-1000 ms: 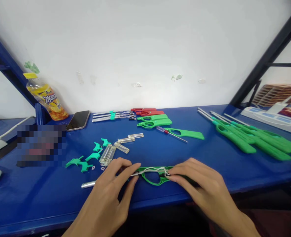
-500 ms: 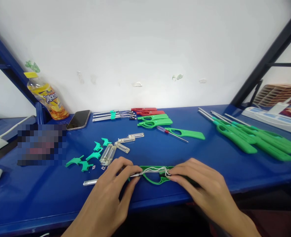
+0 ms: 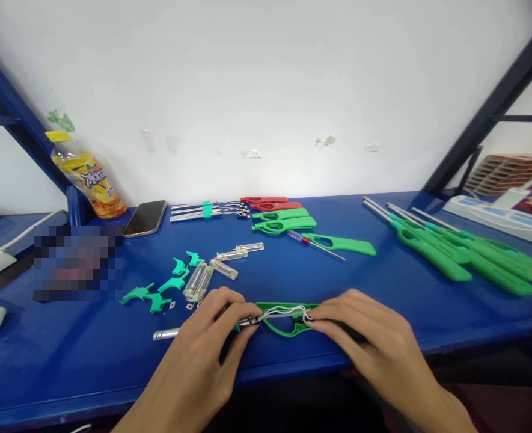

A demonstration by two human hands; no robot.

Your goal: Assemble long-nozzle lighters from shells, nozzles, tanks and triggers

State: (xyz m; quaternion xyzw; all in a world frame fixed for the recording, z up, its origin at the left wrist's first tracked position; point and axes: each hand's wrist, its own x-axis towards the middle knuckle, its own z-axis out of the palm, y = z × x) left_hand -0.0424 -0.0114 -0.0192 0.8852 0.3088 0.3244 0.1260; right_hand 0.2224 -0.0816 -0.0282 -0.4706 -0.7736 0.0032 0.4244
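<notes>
A green lighter handle shell point(image 3: 288, 319) lies near the front edge of the blue table point(image 3: 293, 361), with white wires point(image 3: 284, 311) looped over it. My left hand point(image 3: 207, 355) pinches a metal tube point(image 3: 169, 334) where it meets the shell's left end. My right hand point(image 3: 365, 343) presses its fingers down on the shell's right end, covering that part.
Loose green triggers point(image 3: 157, 294) and clear tubes point(image 3: 198, 281) lie left of my hands. Behind are metal rods point(image 3: 202, 210), red and green handles point(image 3: 279, 216), a small screwdriver point(image 3: 313, 243), a phone point(image 3: 145, 218) and a drink bottle point(image 3: 88, 177). Finished green lighters point(image 3: 455, 252) lie at right.
My left hand has curled its fingers tighter at the joint of tube and shell. The right hand and the shell stay put.
</notes>
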